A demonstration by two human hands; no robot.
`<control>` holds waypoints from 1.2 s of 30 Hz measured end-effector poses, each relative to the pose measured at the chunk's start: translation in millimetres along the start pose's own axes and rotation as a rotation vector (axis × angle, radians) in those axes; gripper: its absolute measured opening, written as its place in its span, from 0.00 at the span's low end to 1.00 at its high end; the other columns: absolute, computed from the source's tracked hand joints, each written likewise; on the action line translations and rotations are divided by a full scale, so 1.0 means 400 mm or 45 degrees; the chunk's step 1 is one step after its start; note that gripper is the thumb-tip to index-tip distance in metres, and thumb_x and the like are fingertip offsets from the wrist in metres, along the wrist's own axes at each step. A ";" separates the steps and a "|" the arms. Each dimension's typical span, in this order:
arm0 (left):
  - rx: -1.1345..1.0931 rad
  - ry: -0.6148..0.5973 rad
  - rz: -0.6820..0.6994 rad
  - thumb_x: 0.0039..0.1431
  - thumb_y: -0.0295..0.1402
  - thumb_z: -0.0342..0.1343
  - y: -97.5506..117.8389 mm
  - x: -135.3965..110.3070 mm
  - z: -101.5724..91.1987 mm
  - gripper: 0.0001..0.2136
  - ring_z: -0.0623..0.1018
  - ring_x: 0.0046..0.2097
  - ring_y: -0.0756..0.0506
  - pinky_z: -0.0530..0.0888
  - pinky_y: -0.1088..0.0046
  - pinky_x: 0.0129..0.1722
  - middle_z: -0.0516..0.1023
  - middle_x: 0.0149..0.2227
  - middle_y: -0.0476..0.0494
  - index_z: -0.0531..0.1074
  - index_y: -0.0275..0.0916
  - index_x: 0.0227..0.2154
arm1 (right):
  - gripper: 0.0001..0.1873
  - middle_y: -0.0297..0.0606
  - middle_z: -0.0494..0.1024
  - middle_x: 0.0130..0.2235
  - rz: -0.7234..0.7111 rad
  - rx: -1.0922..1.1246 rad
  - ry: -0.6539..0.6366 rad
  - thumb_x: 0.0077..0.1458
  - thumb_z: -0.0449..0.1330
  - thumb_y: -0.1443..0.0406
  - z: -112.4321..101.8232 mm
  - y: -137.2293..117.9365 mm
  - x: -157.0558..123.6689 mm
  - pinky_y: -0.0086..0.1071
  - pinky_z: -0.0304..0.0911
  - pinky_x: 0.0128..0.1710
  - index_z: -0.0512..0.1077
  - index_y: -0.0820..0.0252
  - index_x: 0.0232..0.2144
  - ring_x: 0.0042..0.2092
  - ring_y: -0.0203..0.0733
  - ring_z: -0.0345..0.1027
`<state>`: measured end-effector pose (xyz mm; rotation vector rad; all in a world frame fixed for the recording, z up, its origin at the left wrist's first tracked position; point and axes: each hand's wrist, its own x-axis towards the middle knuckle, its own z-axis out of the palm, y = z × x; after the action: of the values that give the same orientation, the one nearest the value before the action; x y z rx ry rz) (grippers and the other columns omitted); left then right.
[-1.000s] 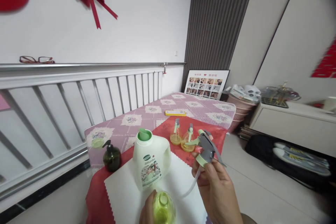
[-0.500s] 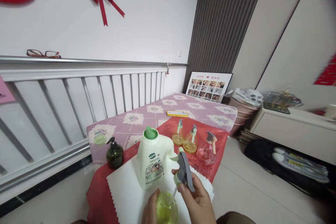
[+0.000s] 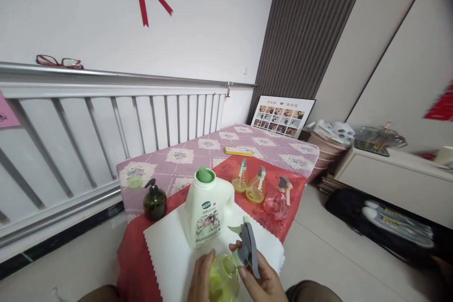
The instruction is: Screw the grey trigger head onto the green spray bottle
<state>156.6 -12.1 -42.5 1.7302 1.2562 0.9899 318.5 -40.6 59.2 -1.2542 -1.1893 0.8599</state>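
At the near edge, my left hand (image 3: pixel 201 277) is wrapped round the left side of a clear spray bottle (image 3: pixel 223 283) with yellow-green liquid in it. My right hand (image 3: pixel 264 282) pinches a grey and pale green trigger spray head (image 3: pixel 250 247) by its collar. That collar is beside the bottle's open mouth, tilted and not seated squarely on it. I cannot make out the dip tube. Just behind stands a pale green detergent jug (image 3: pixel 207 217), its green pour spout (image 3: pixel 205 174) uncovered. Beneath these lies a white scallop-edged mat (image 3: pixel 166 245).
Beyond the jug, to the right, stand three spray bottles: two with yellowish liquid (image 3: pixel 239 183) (image 3: pixel 256 192) and a pinkish-looking one (image 3: pixel 278 203). A dark green pump bottle (image 3: pixel 155 203) is left, near a green lid (image 3: pixel 135 181). A yellow box (image 3: pixel 239 151) lies behind on the patterned tablecloth (image 3: pixel 180 155).
The spray head's collar has come down closer to the bottle's mouth, and its white tube no longer shows. My left hand still holds the bottle. The camera view has shifted slightly.
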 end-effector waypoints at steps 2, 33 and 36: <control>-0.017 -0.055 0.000 0.43 0.35 0.64 -0.001 0.006 -0.001 0.40 0.71 0.63 0.34 0.70 0.62 0.62 0.67 0.61 0.27 0.61 0.31 0.62 | 0.23 0.47 0.84 0.47 0.009 -0.018 -0.008 0.51 0.67 0.48 -0.012 0.002 -0.001 0.41 0.73 0.52 0.80 0.54 0.45 0.52 0.54 0.77; 0.118 -0.114 -0.083 0.29 0.24 0.66 -0.006 0.002 0.017 0.47 0.65 0.68 0.31 0.62 0.51 0.68 0.65 0.65 0.28 0.64 0.36 0.61 | 0.21 0.46 0.85 0.47 -0.036 -0.221 -0.093 0.50 0.67 0.49 -0.066 -0.001 -0.008 0.43 0.73 0.51 0.82 0.55 0.42 0.46 0.53 0.79; 0.099 -0.135 -0.078 0.30 0.25 0.66 -0.012 0.004 0.011 0.46 0.64 0.68 0.29 0.61 0.49 0.68 0.64 0.66 0.26 0.64 0.34 0.61 | 0.21 0.45 0.85 0.44 -0.026 -0.217 -0.075 0.48 0.68 0.49 -0.065 -0.007 -0.011 0.43 0.73 0.50 0.83 0.53 0.40 0.46 0.53 0.80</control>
<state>159.3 -10.1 -48.4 1.7690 1.2862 0.8131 342.4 -51.4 63.3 -1.3591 -1.3434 0.7980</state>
